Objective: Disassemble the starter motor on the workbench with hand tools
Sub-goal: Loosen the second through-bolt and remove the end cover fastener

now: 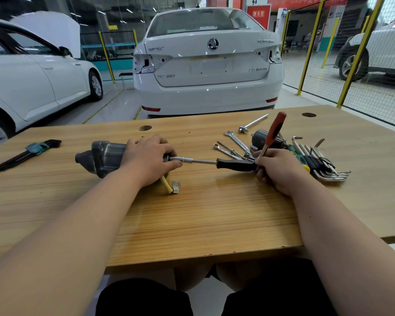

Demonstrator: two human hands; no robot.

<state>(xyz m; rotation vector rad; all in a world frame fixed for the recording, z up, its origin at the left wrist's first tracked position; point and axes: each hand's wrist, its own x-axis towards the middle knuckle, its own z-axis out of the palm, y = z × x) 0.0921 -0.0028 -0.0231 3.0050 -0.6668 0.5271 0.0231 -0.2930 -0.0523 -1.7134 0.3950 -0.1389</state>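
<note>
A: What kind of room is it?

B: A car workshop with a pale, glossy floor [121, 103]. A wooden table [203, 213] with round holes fills the foreground.

A: And behind it?

B: A white Skoda sedan [209, 65], tail lights removed. A second white car [32, 83] stands left, bonnet raised. At right runs a yellow-posted mesh fence [360, 55], another white vehicle [379, 51] beyond. A red sign [258, 14] hangs at the back.

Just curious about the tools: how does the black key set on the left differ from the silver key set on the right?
The black key set is dark, bundled tight in a teal holder, lying alone. The silver key set is shiny, fanned out in a black holder, crowded among other tools beside the right hand. Both lie untouched on the workbench.
</note>
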